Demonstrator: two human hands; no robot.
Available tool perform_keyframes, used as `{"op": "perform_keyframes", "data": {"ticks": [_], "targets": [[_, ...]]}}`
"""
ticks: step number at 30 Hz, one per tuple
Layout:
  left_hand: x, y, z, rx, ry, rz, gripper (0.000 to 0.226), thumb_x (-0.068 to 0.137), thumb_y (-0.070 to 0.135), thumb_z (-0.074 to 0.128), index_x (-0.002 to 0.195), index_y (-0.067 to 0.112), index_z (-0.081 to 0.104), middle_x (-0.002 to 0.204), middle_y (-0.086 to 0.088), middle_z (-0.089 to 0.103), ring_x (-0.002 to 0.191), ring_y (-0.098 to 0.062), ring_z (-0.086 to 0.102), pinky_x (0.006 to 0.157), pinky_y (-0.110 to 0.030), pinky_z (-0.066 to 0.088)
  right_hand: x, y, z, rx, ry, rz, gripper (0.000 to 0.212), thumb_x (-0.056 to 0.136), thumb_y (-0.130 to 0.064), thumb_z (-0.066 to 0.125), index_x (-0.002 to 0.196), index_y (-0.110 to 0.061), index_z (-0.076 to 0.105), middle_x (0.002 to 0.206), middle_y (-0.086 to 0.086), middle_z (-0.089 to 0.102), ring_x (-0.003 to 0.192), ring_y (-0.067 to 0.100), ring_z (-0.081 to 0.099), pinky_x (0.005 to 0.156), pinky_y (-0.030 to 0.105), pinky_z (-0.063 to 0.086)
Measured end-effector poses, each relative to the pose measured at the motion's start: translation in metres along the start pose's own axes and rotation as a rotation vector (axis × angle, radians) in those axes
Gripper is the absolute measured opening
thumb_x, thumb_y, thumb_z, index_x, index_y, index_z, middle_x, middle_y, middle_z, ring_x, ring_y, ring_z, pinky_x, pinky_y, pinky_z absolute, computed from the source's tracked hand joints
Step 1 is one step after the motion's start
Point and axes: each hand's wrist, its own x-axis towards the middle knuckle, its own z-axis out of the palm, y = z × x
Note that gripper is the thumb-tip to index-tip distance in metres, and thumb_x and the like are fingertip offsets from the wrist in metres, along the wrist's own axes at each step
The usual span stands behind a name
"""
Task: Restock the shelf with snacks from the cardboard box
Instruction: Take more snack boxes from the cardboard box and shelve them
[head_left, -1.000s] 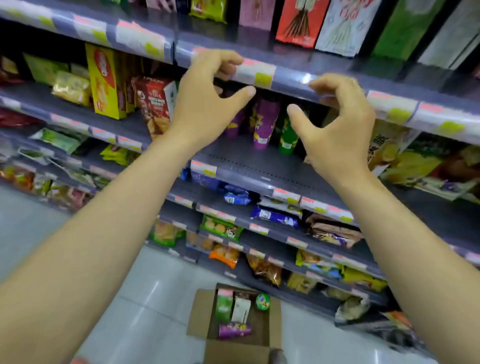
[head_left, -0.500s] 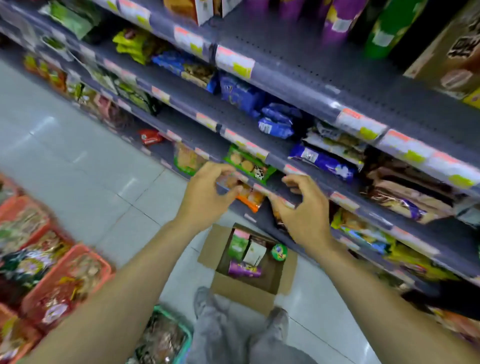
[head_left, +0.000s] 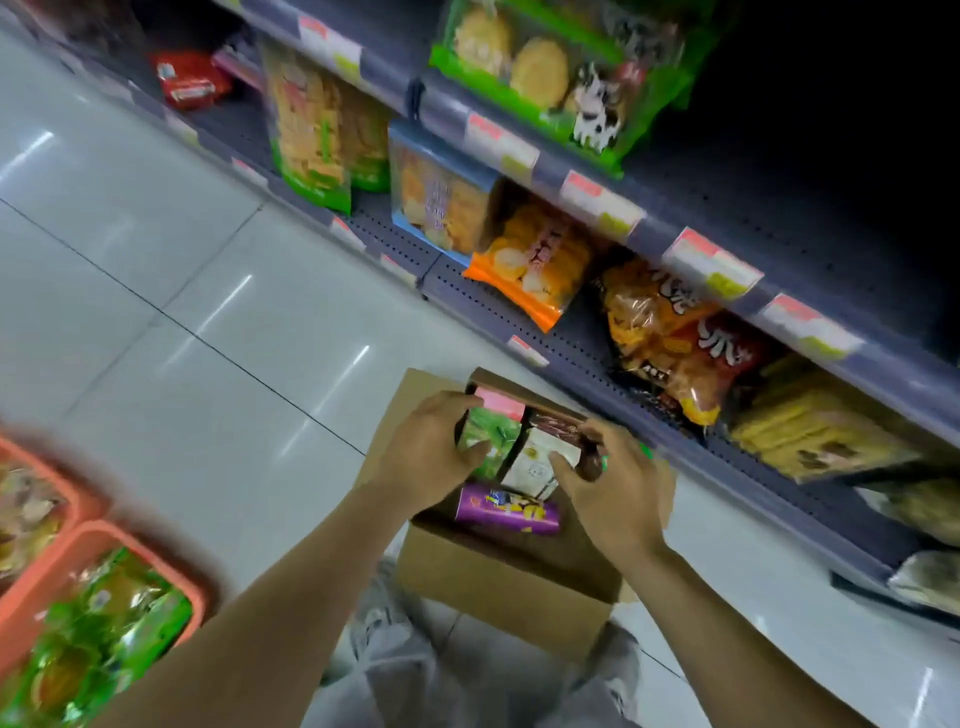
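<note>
An open cardboard box (head_left: 511, 587) stands on the tiled floor in front of the bottom shelf (head_left: 576, 358). Inside it, a green snack box with a pink top (head_left: 493, 441) stands upright beside a white and brown snack box (head_left: 537, 460). A purple snack box (head_left: 506, 513) lies flat in front of them. My left hand (head_left: 428, 457) reaches into the carton, finger and thumb clasping the green box. My right hand (head_left: 610, 486) grips the white and brown box, fingers over its top edge. A green item behind my right hand is mostly hidden.
Grey shelves run diagonally on the right, holding bags of rice crackers (head_left: 530, 260) and chips (head_left: 670, 338), with price tags (head_left: 711, 262) on the edges. Orange baskets (head_left: 171, 571) full of snack bags sit on the floor at left. My grey trousers and shoes (head_left: 384, 639) are just below the carton.
My view and both hands have dropped from the upper shelves down to the carton on the floor. The hands were open a second ago and now close on the boxes inside it.
</note>
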Motion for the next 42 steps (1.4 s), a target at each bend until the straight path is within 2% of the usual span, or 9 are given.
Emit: {"op": "perform_keyframes", "data": {"ticks": [4, 8, 12, 20, 23, 28, 33, 36, 42], "targets": [[0.028, -0.040, 0.064, 0.069, -0.092, 0.061, 0.066, 0.084, 0.032, 0.074, 0.144, 0.025, 0.047, 0.147, 0.001, 0.050, 0.135, -0.019, 0.045, 0.110, -0.030, 0.038, 0.011, 0.059, 0.063, 0.012, -0.038, 0.064, 0.049, 0.082, -0.032, 0.082, 0.124, -0.016, 0.062, 0.115, -0.002, 0.065, 0.101, 0.012, 0.061, 0.089, 0.013, 0.042], [0.037, -0.062, 0.099, 0.160, -0.051, 0.181, 0.073, 0.073, 0.027, 0.083, 0.139, 0.015, 0.054, 0.141, -0.010, 0.056, 0.130, -0.028, 0.051, 0.108, -0.040, 0.044, 0.013, 0.089, 0.097, 0.012, -0.016, 0.070, 0.049, 0.081, -0.026, 0.084, 0.124, -0.014, 0.061, 0.118, -0.001, 0.062, 0.105, 0.005, 0.053, 0.091, 0.001, 0.034], [0.045, -0.069, 0.108, 0.293, -0.026, 0.185, 0.074, 0.067, 0.035, 0.081, 0.135, 0.020, 0.054, 0.131, -0.011, 0.054, 0.122, -0.034, 0.047, 0.099, -0.047, 0.046, 0.017, 0.103, 0.112, -0.039, 0.001, 0.065, 0.057, 0.078, -0.027, 0.086, 0.127, -0.011, 0.062, 0.130, 0.004, 0.060, 0.122, 0.017, 0.053, 0.106, 0.023, 0.039], [0.037, -0.070, 0.107, 0.461, -0.083, 0.174, 0.044, 0.066, 0.015, 0.082, 0.109, 0.018, 0.069, 0.117, -0.006, 0.067, 0.115, -0.029, 0.058, 0.095, -0.042, 0.043, 0.019, 0.101, 0.106, -0.319, -0.145, -0.026, 0.046, 0.080, -0.027, 0.081, 0.123, -0.017, 0.066, 0.121, 0.001, 0.066, 0.112, 0.023, 0.055, 0.091, 0.035, 0.052], [0.026, -0.066, 0.088, 0.230, -0.077, 0.089, 0.030, 0.078, 0.019, 0.076, 0.107, 0.019, 0.068, 0.106, -0.001, 0.071, 0.100, -0.023, 0.062, 0.084, -0.032, 0.048, 0.017, 0.089, 0.090, -0.271, -0.222, -0.012, 0.037, 0.085, -0.024, 0.077, 0.119, -0.023, 0.063, 0.111, 0.002, 0.071, 0.103, 0.022, 0.062, 0.079, 0.033, 0.053], [-0.003, -0.034, 0.026, -0.032, -0.001, -0.070, 0.028, 0.076, 0.017, 0.083, 0.102, 0.024, 0.073, 0.096, 0.006, 0.070, 0.086, -0.013, 0.064, 0.073, -0.024, 0.051, 0.003, 0.050, 0.039, 0.042, -0.257, 0.060, 0.033, 0.089, -0.021, 0.076, 0.119, -0.022, 0.063, 0.109, -0.008, 0.069, 0.096, 0.006, 0.064, 0.067, -0.001, 0.041], [-0.043, 0.032, -0.060, -0.162, 0.026, -0.157, 0.032, 0.071, 0.008, 0.085, 0.098, 0.022, 0.076, 0.093, 0.007, 0.074, 0.085, -0.012, 0.068, 0.081, -0.033, 0.057, -0.016, -0.031, -0.048, 0.211, -0.222, 0.052, 0.032, 0.087, -0.021, 0.079, 0.117, -0.028, 0.069, 0.108, -0.016, 0.070, 0.102, 0.002, 0.064, 0.079, 0.010, 0.051], [-0.069, 0.087, -0.120, -0.298, 0.097, -0.184, 0.031, 0.070, 0.004, 0.086, 0.092, 0.022, 0.072, 0.084, 0.011, 0.069, 0.078, -0.008, 0.065, 0.075, -0.012, 0.052, -0.025, -0.090, -0.114, 0.314, -0.183, 0.041, 0.032, 0.086, -0.020, 0.079, 0.108, -0.038, 0.065, 0.098, -0.028, 0.066, 0.089, -0.005, 0.065, 0.065, 0.007, 0.050], [-0.134, 0.204, -0.234, -0.579, 0.241, -0.227, 0.031, 0.061, 0.003, 0.092, 0.085, 0.011, 0.074, 0.071, 0.010, 0.068, 0.065, -0.005, 0.060, 0.060, -0.010, 0.045, -0.050, -0.196, -0.246, 0.484, -0.138, 0.040, 0.029, 0.079, -0.020, 0.086, 0.099, -0.027, 0.066, 0.088, -0.012, 0.071, 0.074, 0.002, 0.066, 0.056, 0.024, 0.053]]}}
